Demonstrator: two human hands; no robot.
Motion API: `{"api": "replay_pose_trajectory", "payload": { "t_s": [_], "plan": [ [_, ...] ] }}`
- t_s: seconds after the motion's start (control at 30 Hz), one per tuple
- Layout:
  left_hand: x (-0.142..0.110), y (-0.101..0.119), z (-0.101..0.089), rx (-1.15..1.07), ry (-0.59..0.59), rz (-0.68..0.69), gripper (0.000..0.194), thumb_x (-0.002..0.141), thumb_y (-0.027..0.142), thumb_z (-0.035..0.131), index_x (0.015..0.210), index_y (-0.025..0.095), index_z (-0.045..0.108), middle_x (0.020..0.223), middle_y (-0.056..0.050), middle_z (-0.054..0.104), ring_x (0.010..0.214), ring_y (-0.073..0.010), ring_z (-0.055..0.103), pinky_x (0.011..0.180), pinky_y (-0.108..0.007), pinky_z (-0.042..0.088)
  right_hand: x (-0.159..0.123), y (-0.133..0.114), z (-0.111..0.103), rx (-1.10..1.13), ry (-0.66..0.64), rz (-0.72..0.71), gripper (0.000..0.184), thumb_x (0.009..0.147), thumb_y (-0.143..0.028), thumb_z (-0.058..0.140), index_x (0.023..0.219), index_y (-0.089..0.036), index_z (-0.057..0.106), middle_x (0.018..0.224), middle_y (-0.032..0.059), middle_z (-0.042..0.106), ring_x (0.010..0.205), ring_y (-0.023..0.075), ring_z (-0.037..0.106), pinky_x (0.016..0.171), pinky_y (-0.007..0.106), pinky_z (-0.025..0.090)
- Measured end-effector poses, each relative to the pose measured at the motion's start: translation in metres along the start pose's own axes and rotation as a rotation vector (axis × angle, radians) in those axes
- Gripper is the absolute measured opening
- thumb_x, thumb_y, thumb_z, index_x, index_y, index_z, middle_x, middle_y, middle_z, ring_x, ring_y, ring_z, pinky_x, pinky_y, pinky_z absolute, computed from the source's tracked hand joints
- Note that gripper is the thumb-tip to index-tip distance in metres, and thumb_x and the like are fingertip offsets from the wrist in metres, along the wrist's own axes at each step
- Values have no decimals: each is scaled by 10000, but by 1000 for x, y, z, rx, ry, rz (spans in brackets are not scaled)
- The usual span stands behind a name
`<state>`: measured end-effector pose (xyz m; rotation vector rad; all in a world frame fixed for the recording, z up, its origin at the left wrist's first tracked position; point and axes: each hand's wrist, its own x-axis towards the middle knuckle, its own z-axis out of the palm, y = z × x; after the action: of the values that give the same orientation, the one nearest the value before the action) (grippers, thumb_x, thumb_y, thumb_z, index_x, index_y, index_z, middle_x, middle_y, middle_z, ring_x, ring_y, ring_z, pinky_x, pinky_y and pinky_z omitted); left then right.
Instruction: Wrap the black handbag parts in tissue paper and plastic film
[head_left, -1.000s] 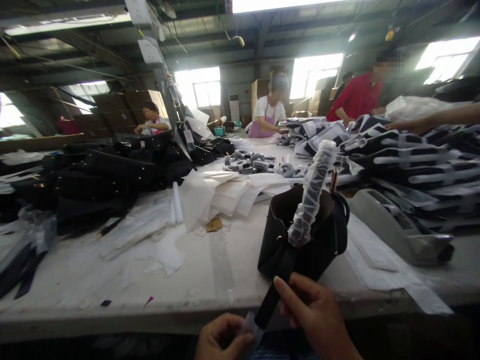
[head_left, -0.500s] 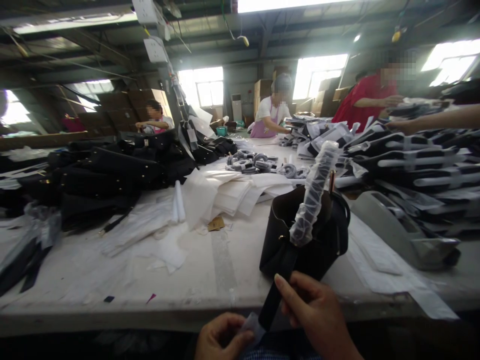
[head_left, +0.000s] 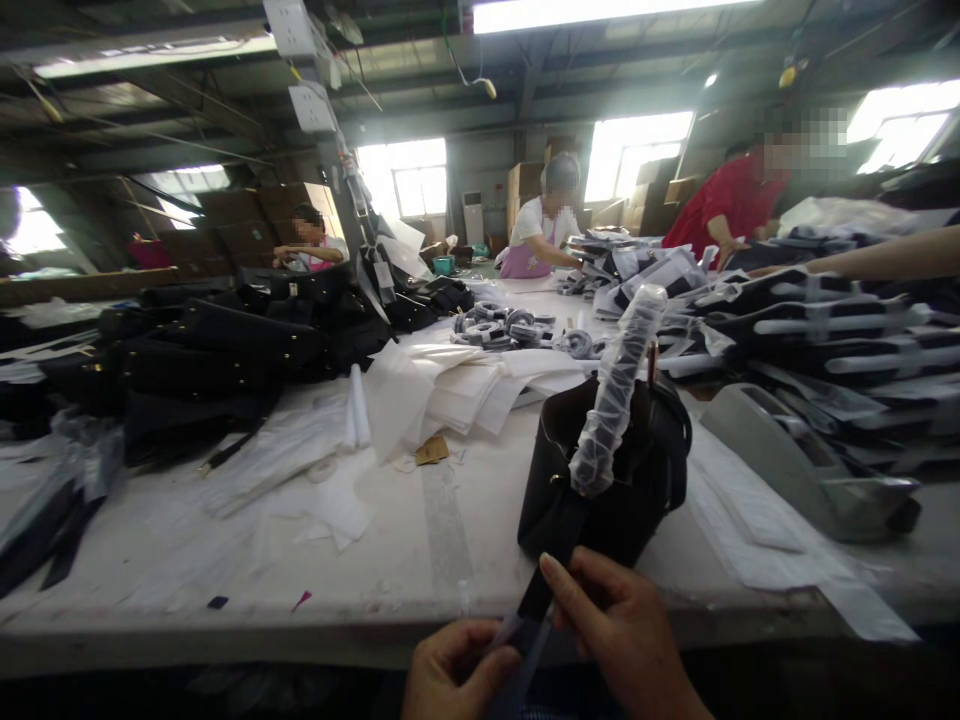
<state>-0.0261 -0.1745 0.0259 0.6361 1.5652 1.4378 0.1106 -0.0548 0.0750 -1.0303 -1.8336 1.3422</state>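
Note:
A dark brown handbag (head_left: 600,470) stands upright near the front edge of the white table (head_left: 420,560). One of its handles (head_left: 619,385) is wrapped in clear foam film and sticks up. A black strap (head_left: 551,560) hangs from the bag toward me. My right hand (head_left: 622,635) pinches this strap between thumb and fingers. My left hand (head_left: 457,675) is closed on a piece of clear wrapping film (head_left: 517,640) at the strap's lower end.
A pile of black bags (head_left: 217,350) fills the left. White paper sheets (head_left: 450,385) lie in the middle, grey rolls (head_left: 502,325) behind. Wrapped bags (head_left: 825,320) are stacked at right beside a grey tape dispenser (head_left: 802,460). Several people work at the far end; a bare arm (head_left: 877,258) reaches in.
My left hand has drawn the film up along the strap, closer to my right hand. The bag has tipped slightly left. The person in red has leaned over the stack.

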Motion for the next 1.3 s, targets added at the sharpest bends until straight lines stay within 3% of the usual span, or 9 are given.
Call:
{"api": "replay_pose_trajectory", "payload": {
  "t_s": [0.17,0.27,0.4,0.5,0.63,0.7,0.93,1.13,1.3],
  "plan": [
    [17,21,24,-110,-20,20,454,614,575,835,805,166,787,724,-57,784,659,-173,698,616,-221,496,7,8,-3,-71,-14,-35,547,869,-609,583,520,-202,478,456,-38,490,452,114,494,471,216,373],
    [28,38,39,-116,-16,60,441,611,555,846,774,151,776,708,-51,780,634,-152,687,606,-207,495,10,12,-12,25,-54,-10,563,918,-647,485,589,-196,549,485,-25,544,425,115,513,462,219,390],
    [42,55,52,-95,-37,102,429,630,538,843,781,144,767,715,-56,780,654,-150,693,625,-204,504,9,16,-26,92,-3,-40,584,951,-645,423,632,-193,607,514,-2,601,439,129,574,503,221,446],
    [50,61,57,-108,-69,147,397,656,502,839,824,150,764,766,-57,784,702,-162,700,671,-224,518,6,15,-31,38,38,-51,514,919,-627,512,666,-197,638,529,-3,617,429,130,576,478,220,444],
    [59,66,56,-25,-99,197,365,712,476,803,897,164,769,856,-59,778,813,-185,687,746,-252,513,9,13,-27,1,47,-17,458,855,-642,597,851,-200,715,533,-7,624,420,144,571,426,228,423],
    [61,68,54,44,-102,229,345,723,474,793,877,166,774,844,-52,764,823,-188,668,755,-258,503,12,11,-24,2,44,4,464,839,-650,612,808,-198,713,526,-3,617,431,146,573,422,225,417],
    [51,59,49,-30,-72,165,440,771,563,719,940,159,758,837,-47,765,811,-191,676,749,-260,506,21,8,-13,80,-25,112,527,817,-688,596,632,-194,590,495,-4,613,368,117,534,391,208,382],
    [42,37,43,-124,-26,142,435,680,562,798,831,157,745,760,-41,754,725,-164,667,689,-228,497,20,12,-10,49,3,84,523,827,-671,589,613,-193,573,468,-10,597,366,118,534,400,208,384],
    [35,37,48,8,133,233,418,706,592,755,798,185,738,713,-13,721,661,-138,622,630,-209,475,26,5,-9,59,25,84,526,828,-666,582,578,-208,517,429,-30,560,333,112,503,374,207,367]
  ]
}}
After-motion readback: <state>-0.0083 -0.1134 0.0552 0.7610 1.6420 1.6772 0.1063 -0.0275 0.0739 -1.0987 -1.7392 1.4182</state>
